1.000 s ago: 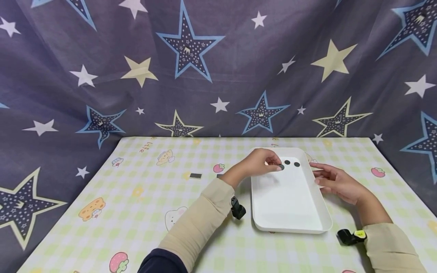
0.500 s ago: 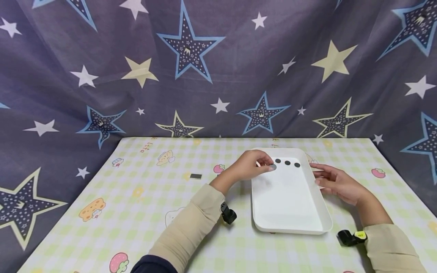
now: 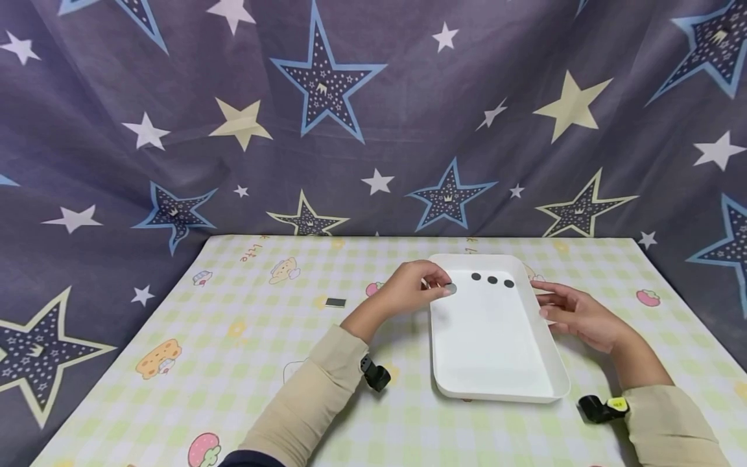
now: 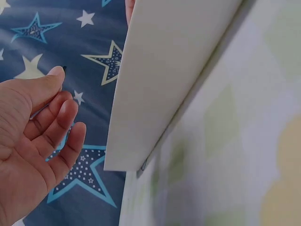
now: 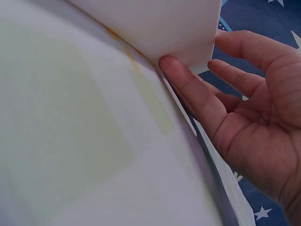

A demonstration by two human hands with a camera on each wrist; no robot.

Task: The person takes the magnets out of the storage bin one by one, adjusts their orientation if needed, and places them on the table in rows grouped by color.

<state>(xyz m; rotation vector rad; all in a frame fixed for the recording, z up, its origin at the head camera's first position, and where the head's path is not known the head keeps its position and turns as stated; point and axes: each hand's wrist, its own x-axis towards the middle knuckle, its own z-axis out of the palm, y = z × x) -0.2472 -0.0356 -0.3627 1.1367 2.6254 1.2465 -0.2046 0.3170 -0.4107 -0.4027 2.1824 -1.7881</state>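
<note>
Left hand [image 3: 413, 287] pinching a partly hidden disc [image 3: 452, 289] near the far left corner of the tray [image 3: 496, 350]; right hand [image 3: 574, 313], fingers loosely extended, against its right edge

A right hand [image 5: 256, 115], its palm turned toward the camera, sets its fingertips [image 5: 175, 67] to the wall of a white tray [image 5: 160, 23] on a pale checked tablecloth [image 5: 94, 141].

One fingertip lies low, where the tray's wall meets the tablecloth; another is at the wall's right-hand edge, and a third sits just below it, near the corner. The fingers are spread and gently bent. White and faint green squares, badly blurred, fill the left side, while an orange marking [image 5: 134, 59] runs beside the tray's base. Behind the hand shows dark blue fabric [image 5: 254, 16] printed with stars, a small white star [image 5: 262, 213] among them at lower right.
</note>
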